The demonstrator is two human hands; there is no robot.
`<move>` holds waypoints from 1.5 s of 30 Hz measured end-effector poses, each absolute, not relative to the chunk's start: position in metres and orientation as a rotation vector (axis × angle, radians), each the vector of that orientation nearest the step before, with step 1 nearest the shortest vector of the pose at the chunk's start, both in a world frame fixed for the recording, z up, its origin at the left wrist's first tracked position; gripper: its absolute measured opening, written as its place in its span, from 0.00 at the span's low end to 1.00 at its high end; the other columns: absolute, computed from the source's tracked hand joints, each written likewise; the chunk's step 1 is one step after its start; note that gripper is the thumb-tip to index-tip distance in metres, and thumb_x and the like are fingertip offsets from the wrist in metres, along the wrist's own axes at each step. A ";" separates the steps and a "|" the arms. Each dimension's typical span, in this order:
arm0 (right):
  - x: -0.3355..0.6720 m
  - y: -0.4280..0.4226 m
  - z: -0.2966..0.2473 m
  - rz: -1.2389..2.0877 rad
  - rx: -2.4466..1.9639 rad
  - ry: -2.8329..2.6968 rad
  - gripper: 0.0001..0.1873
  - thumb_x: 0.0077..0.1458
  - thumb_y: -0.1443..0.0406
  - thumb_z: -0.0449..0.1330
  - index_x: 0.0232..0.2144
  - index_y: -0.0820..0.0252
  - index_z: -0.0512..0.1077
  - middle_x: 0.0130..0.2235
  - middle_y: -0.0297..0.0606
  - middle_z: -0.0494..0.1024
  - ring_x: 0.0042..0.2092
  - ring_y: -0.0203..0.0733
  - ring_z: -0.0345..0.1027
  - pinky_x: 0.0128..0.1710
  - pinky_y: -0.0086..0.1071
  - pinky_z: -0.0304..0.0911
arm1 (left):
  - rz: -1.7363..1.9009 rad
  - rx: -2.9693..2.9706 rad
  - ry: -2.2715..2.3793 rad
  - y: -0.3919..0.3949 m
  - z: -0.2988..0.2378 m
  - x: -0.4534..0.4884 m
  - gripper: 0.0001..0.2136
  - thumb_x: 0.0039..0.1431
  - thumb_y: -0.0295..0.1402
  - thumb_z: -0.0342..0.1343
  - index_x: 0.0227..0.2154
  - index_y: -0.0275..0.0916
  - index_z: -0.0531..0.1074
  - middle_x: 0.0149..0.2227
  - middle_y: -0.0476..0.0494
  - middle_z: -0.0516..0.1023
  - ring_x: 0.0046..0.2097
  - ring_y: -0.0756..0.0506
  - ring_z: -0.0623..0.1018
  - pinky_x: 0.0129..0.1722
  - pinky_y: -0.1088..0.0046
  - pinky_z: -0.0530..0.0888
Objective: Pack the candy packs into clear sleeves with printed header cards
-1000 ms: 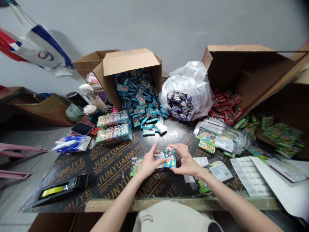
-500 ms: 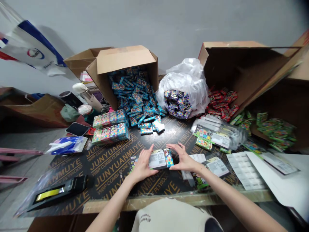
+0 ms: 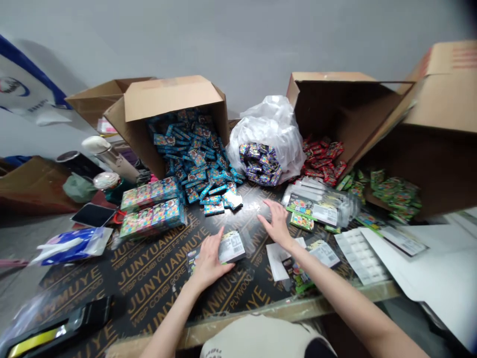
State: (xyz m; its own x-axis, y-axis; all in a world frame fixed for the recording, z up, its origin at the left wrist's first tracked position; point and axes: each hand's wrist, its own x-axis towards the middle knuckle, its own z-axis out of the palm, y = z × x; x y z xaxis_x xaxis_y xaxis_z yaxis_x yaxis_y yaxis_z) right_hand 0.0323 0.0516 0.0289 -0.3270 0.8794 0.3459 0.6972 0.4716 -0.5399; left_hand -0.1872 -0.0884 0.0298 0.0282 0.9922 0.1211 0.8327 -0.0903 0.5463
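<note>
Pulled away from the box, the right hand [image 3: 276, 226] now lies open, fingers spread, over the black plywood board [image 3: 156, 293]. The hands are apart. The left hand [image 3: 209, 261] touches a small barcode-labelled box [image 3: 231, 247] on the board, though whether it grips cannot be told. Blue packets [image 3: 197, 159] spill from a tipped carton [image 3: 167, 97] beyond.

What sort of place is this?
Probably a packing or repacking workspace in a storeroom. Cardboard boxes lie tipped over, spilling heaps of small packets, and sheets of labels sit on a plywood table.
</note>
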 end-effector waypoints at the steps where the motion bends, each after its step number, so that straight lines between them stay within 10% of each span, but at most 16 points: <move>1: 0.038 0.068 0.024 0.292 -1.403 -2.142 0.28 0.51 0.56 0.55 0.53 0.56 0.58 0.57 0.48 0.58 0.58 0.55 0.47 0.52 0.50 0.43 | 0.663 2.020 1.867 -0.089 0.025 -0.188 0.45 0.41 0.37 0.61 0.60 0.41 0.41 0.51 0.39 0.64 0.52 0.37 0.63 0.54 0.54 0.57; 11: 0.036 0.167 0.046 -0.193 -1.321 -2.455 0.28 0.50 0.63 0.55 0.54 0.62 0.58 0.55 0.52 0.59 0.56 0.54 0.48 0.52 0.44 0.44 | 0.545 2.152 1.897 -0.093 0.001 -0.187 0.36 0.46 0.44 0.56 0.58 0.44 0.52 0.53 0.39 0.63 0.54 0.36 0.61 0.55 0.52 0.55; 18: 0.002 0.208 0.063 -0.090 -1.231 -2.530 0.14 0.48 0.76 0.51 0.36 0.68 0.72 0.35 0.53 0.75 0.46 0.51 0.60 0.53 0.45 0.39 | 0.502 2.119 1.922 -0.094 0.000 -0.188 0.36 0.45 0.43 0.58 0.58 0.45 0.53 0.54 0.39 0.62 0.55 0.35 0.60 0.55 0.50 0.56; 31: 0.035 0.086 0.066 0.922 -1.017 -2.344 0.17 0.59 0.64 0.44 0.49 0.58 0.62 0.37 0.36 0.75 0.32 0.35 0.68 0.28 0.28 0.63 | 0.903 1.716 1.792 -0.078 0.037 -0.173 0.29 0.42 0.44 0.61 0.49 0.42 0.67 0.52 0.38 0.67 0.54 0.37 0.65 0.55 0.51 0.56; 37: 0.026 0.043 0.086 1.679 -0.755 -2.000 0.15 0.55 0.59 0.52 0.43 0.58 0.65 0.33 0.34 0.73 0.33 0.36 0.67 0.31 0.29 0.63 | 1.152 0.829 1.417 -0.055 0.074 -0.141 0.15 0.41 0.38 0.63 0.31 0.32 0.74 0.27 0.42 0.77 0.27 0.48 0.74 0.30 0.72 0.71; 45: 0.030 0.018 0.092 0.927 -0.653 -2.359 0.50 0.36 0.54 0.66 0.59 0.54 0.49 0.58 0.44 0.57 0.57 0.51 0.50 0.54 0.45 0.48 | 1.233 0.586 1.360 -0.056 0.081 -0.142 0.11 0.38 0.35 0.65 0.24 0.32 0.74 0.20 0.50 0.72 0.19 0.56 0.66 0.21 0.82 0.63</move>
